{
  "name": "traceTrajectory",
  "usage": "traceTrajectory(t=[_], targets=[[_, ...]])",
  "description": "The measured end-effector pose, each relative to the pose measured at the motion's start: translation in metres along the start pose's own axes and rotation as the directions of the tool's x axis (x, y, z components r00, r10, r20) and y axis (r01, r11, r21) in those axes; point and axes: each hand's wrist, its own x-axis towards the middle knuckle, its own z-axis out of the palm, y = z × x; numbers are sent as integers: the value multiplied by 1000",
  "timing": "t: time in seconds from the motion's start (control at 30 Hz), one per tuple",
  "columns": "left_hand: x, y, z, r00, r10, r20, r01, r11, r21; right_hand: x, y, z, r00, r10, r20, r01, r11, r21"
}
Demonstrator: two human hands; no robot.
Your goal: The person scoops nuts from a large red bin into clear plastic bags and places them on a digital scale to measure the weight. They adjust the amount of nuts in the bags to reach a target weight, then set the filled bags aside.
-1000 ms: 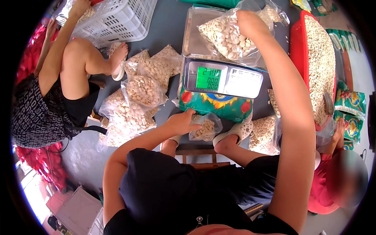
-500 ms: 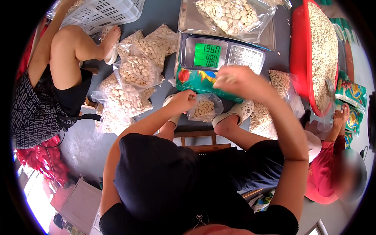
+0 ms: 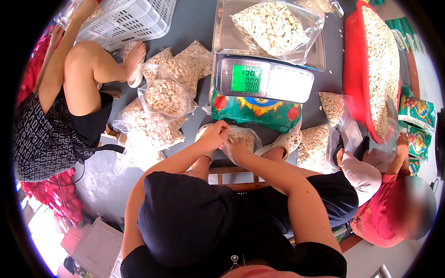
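Observation:
A small clear plastic bag of pale flat seeds (image 3: 245, 136) stands between my feet, in front of the scale. My left hand (image 3: 216, 133) has its fingers closed on the bag's left edge. Right beside it, my right hand (image 3: 237, 150) is at the bag's mouth. Its fingertips are hidden by the plastic, so what they hold does not show. Past the hands is a digital scale (image 3: 289, 85) with a lit green display. A large open bag of the same seeds (image 3: 271, 28) rests on its metal pan.
Several filled seed bags (image 3: 155, 116) lie to the left, and another (image 3: 313, 147) to the right. A green printed package (image 3: 255, 112) lies by the scale. Far right stands a red tub (image 3: 353, 65) of seeds. People sit on both sides; a white crate (image 3: 139, 21) is at far left.
My right hand has come down from near the scale's keypad to the small bag, beside my left hand. The scale's display reading has changed.

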Motion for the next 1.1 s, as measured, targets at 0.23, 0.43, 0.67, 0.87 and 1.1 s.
traceTrajectory(t=[0.23,0.43,0.67,0.87,1.1], targets=[[-10,19,-11,997,83,6,-83,996,43,-23,49,-92,922,-148,358,192,977,-92],[-11,12,-17,891,417,177,-453,824,340,-24,13,-221,847,173,503,-27,958,-284],[-18,2,-10,923,296,246,-373,843,387,2,-32,-433,969,94,-227,-173,917,-360],[-15,6,-4,919,319,230,-389,830,400,123,16,-458,894,223,-388,-381,834,-399],[-19,7,-6,932,276,235,-349,857,379,163,42,-422,870,122,-477,-394,755,-524]])
